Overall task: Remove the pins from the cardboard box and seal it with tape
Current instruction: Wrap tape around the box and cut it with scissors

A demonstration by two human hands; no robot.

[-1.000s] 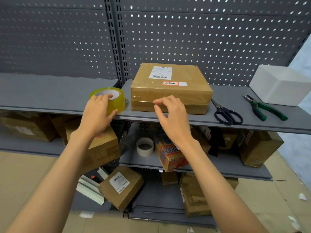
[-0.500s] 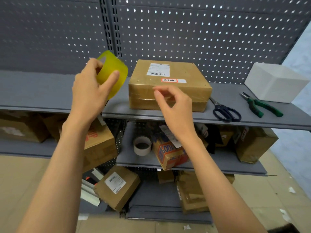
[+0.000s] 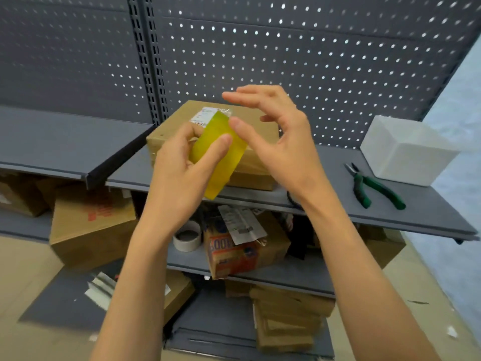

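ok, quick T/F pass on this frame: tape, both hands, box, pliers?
1. The left hand grips the yellow tape roll. True.
2. The tape roll rests on the shelf. False: it is held up in front of the cardboard box.
3. The right hand holds the pliers. False: the green-handled pliers lie on the shelf; the right hand's fingers are spread beside the roll.
4. A white block sits behind the pliers. True.

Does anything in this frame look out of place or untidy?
Yes. Below the shelf holding the cardboard box, the lower shelf is cluttered: an orange carton sits tilted, and packages lie jumbled. Paper scraps litter the floor. The left hand grips the yellow tape roll.
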